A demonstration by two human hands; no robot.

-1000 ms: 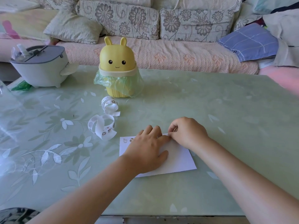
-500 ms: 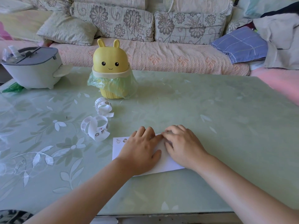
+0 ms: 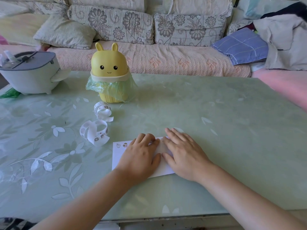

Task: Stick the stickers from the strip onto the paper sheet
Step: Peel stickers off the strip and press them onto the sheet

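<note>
A white paper sheet (image 3: 118,156) lies flat on the table near its front edge. Two small stickers (image 3: 122,145) sit at its top left corner, and more peek out between my hands. My left hand (image 3: 141,158) lies flat on the sheet's middle with its fingers straight. My right hand (image 3: 182,153) presses flat on the sheet's right part, fingers straight and pointing away. A curled white sticker strip (image 3: 95,132) lies left of the sheet, and a second curl (image 3: 103,111) lies further back. Neither hand touches the strip.
A yellow rabbit-shaped bin (image 3: 109,73) with a green bag stands behind the strips. A grey-lidded white container (image 3: 28,73) sits at the far left. The green glass table (image 3: 216,130) extends to the right, and a sofa with cushions runs behind it.
My right hand went from a pinch at the sheet's top edge to lying flat and pressing on the paper. My left hand has stayed on the sheet.
</note>
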